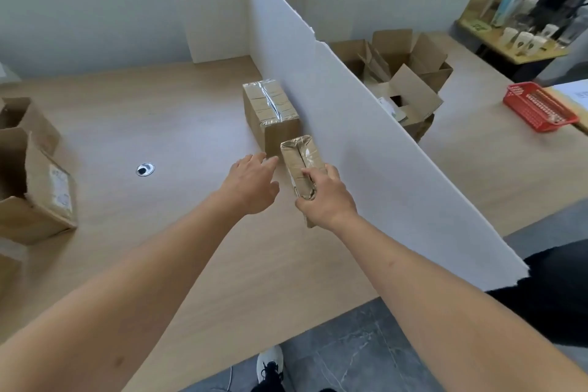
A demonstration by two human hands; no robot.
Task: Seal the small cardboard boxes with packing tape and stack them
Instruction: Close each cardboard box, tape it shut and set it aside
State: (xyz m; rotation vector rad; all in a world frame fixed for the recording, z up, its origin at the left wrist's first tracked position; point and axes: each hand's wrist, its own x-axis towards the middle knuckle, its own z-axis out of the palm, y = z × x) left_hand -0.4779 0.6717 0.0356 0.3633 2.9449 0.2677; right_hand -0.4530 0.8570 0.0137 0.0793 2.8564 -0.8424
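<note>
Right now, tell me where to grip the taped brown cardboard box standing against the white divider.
Grip the taped brown cardboard box across its two long side faces, coming from above. The white divider crowds its right side, and glossy tape covers the top, probably slippery.

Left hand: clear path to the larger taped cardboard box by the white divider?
Probably yes. The left hand hangs open just short of the larger taped cardboard box, with only bare wooden table between; the right hand grips the smaller taped box off to the side.
</note>
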